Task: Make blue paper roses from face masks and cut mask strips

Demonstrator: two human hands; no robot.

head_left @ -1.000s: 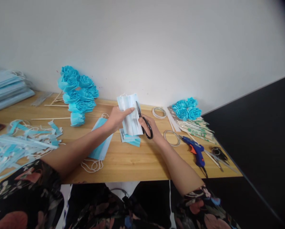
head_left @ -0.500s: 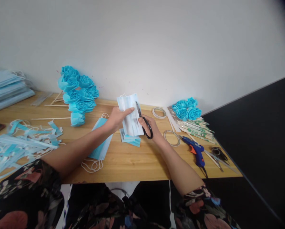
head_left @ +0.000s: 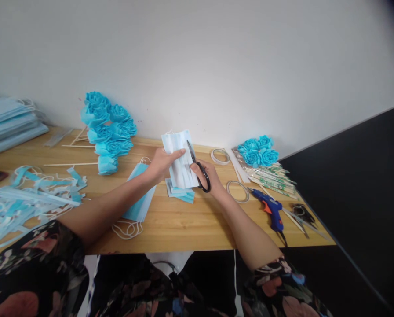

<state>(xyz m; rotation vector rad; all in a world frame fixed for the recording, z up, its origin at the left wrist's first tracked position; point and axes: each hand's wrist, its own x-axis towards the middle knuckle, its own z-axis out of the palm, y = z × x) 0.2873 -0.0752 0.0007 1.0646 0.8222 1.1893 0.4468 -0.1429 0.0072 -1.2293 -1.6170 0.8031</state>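
Observation:
Above the middle of the table, my left hand (head_left: 164, 162) pinches a pale blue-and-white face mask (head_left: 184, 171), thumb lying across its front. My right hand (head_left: 212, 175) grips black-handled scissors (head_left: 204, 177) on the mask's right side. The blades lie along the mask near its right edge; whether they are closed I cannot tell. Below the mask, cut blue mask pieces (head_left: 182, 194) rest on the wood. Partly behind my left forearm lies another blue face mask (head_left: 140, 202) with white ear loops.
Blue fabric roses (head_left: 109, 125) stand at the back left, more roses (head_left: 258, 152) at the back right. Cut strips (head_left: 35, 198) and stacked masks (head_left: 9, 121) lie left. A blue glue gun (head_left: 271, 209), tape rolls (head_left: 237, 192) and wrapped sticks (head_left: 276, 179) are right on the wooden table (head_left: 190, 229).

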